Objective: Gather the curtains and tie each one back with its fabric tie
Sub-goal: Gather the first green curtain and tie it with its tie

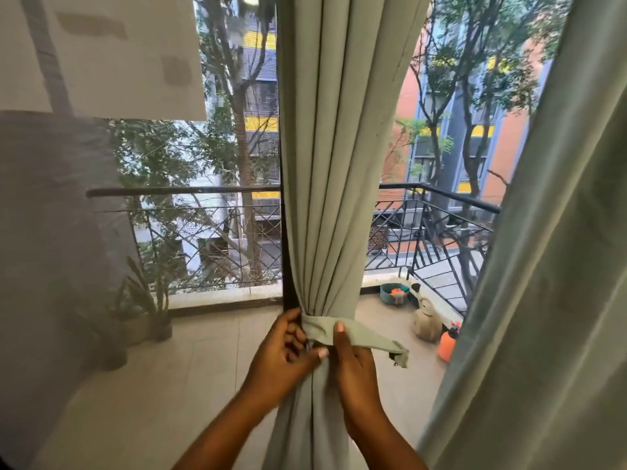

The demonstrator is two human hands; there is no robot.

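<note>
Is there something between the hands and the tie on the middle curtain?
Nothing visible. Both the left hand and the right hand already hold the tie, which wraps the gathered curtain.

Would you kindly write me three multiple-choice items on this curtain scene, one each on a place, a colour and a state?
1. Where does the orange plastic sprayer stand?
A. on the balcony floor, right of the gathered curtain
B. on the black metal railing
C. inside the teal round tub

2. What colour is the fabric tie?
A. red
B. pale green, like the curtain
C. black

3. How is the middle pale green curtain at the tie?
A. spread flat
B. fallen down
C. bunched together, the tie around it

Answers: 1 A, it stands on the floor beside a beige jug; 2 B, it matches the cloth; 3 C, the left hand and right hand hold the tie at the pinched folds.
</note>
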